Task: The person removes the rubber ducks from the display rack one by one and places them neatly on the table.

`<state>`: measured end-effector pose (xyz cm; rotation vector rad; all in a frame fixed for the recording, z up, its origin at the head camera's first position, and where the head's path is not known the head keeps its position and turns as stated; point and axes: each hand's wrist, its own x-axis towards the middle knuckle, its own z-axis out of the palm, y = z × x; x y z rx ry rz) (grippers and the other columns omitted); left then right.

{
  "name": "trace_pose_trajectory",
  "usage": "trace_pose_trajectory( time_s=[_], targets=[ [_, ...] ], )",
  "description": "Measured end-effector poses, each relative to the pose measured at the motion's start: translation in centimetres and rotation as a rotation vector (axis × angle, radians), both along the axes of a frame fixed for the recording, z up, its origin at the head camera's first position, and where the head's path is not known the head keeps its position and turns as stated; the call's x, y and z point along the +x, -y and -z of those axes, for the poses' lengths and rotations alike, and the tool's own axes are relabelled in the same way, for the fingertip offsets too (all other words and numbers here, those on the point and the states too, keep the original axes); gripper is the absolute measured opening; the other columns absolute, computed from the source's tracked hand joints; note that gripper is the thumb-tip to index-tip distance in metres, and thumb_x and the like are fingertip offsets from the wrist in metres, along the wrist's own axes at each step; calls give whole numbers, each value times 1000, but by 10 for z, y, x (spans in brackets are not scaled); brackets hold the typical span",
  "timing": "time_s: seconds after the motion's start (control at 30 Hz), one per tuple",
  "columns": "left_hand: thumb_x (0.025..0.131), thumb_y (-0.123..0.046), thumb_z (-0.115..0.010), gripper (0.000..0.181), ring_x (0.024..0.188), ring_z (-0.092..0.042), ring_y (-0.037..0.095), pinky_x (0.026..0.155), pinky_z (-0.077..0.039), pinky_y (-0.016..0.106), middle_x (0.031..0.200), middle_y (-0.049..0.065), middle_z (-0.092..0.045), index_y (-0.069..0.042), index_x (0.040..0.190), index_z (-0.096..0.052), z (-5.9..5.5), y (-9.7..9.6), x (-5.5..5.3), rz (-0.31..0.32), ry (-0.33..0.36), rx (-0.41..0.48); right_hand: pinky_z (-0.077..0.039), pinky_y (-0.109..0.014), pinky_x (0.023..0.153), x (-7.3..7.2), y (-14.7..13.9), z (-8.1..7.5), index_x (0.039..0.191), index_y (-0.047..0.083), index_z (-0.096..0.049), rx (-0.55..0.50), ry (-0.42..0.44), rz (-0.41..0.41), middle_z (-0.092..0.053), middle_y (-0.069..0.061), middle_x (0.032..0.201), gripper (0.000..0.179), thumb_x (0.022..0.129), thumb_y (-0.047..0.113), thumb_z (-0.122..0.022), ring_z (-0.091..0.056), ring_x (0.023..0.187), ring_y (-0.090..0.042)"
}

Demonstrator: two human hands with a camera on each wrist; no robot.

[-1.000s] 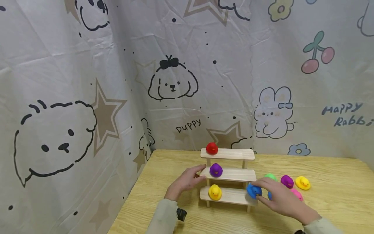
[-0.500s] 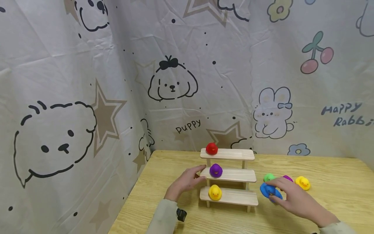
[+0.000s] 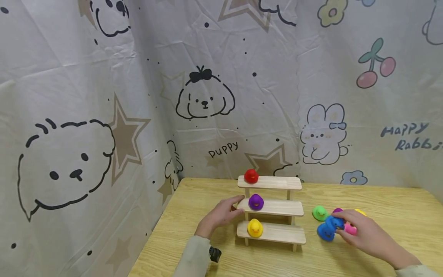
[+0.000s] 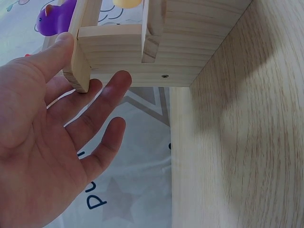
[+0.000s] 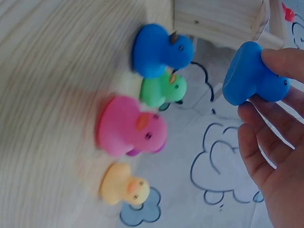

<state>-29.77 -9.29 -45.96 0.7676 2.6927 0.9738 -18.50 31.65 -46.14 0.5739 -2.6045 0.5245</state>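
Observation:
A three-tier wooden shelf (image 3: pixel 282 232) stands on the table. On its left side sit a red rubber duck (image 3: pixel 251 176) on top, a purple one (image 3: pixel 256 202) in the middle and a yellow one (image 3: pixel 255 228) at the bottom. My left hand (image 3: pixel 221 213) grips the left end of the middle board, thumb above and index finger beneath; its other fingers extend free. To the right of the shelf, my right hand (image 3: pixel 370 236) pinches a blue rubber duck (image 5: pixel 254 76) between thumb and fingers, held off the table. A second blue duck (image 5: pixel 159 52) sits on the table close by.
Around the right hand, a green duck (image 3: pixel 320 213), a pink duck (image 5: pixel 128 126), a magenta duck (image 3: pixel 338 211) and a yellow duck (image 5: pixel 124 184) sit on the wooden table (image 3: pixel 398 215). A printed curtain (image 3: pixel 270 107) hangs behind the table.
My right hand has carried the blue duck rightward, from the right end of the bottom board to the ducks on the table. The left hand has stayed on the shelf.

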Motion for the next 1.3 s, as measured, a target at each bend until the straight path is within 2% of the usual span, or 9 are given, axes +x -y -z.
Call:
trace_pose_trajectory(
  time_s=[0.17, 0.4, 0.57, 0.67, 0.9, 1.3],
  targets=[
    [97, -32, -55, 50, 102, -60, 18, 87, -50, 31, 143, 2, -45, -17, 143, -43, 0, -1, 0, -1, -2, -4, -53, -28, 64, -1, -16, 4, 106, 11, -67, 32, -23, 25, -64, 5, 98, 45, 64, 9, -85, -57, 84, -11],
    [97, -32, -55, 50, 102, -59, 18, 86, -50, 31, 142, 2, -45, -17, 143, -43, -1, 0, -1, 0, -3, -8, -50, -26, 61, 0, -33, 7, 105, 9, -67, 43, 72, 88, -62, 6, 94, 40, 69, 16, -84, -55, 81, -10],
    [97, -33, -54, 50, 102, -59, 18, 87, -50, 31, 142, 2, -46, -17, 143, -43, 0, 0, 0, -2, 0, -10, -47, -24, 58, 0, -43, 10, 102, 7, -67, 74, 52, 107, -60, 9, 89, 40, 67, 14, -84, -51, 76, -4],
    [97, -33, -54, 50, 103, -59, 19, 87, -50, 32, 142, 3, -46, -17, 143, -43, 0, 0, 1, 3, 0, -7, -48, -27, 58, 1, -48, 11, 101, 5, -67, 86, 53, 124, -61, 5, 90, 40, 65, 12, -84, -52, 76, -8],
    [97, -32, -55, 51, 103, -61, 20, 88, -50, 31, 142, 4, -45, -13, 143, -43, -2, 0, 2, 18, -9, 12, -51, -37, 60, 1, -60, 15, 104, -2, -64, 68, 151, 149, -64, -12, 98, 39, 69, 6, -80, -57, 81, -23],
    [96, -32, -55, 51, 102, -61, 21, 89, -50, 32, 142, 5, -46, -13, 143, -43, -3, 1, 2, 23, -23, 6, -52, -46, 64, 1, -77, 22, 107, -5, -63, 56, 253, 196, -63, -16, 98, 40, 71, 4, -79, -57, 80, -25]
  ],
)
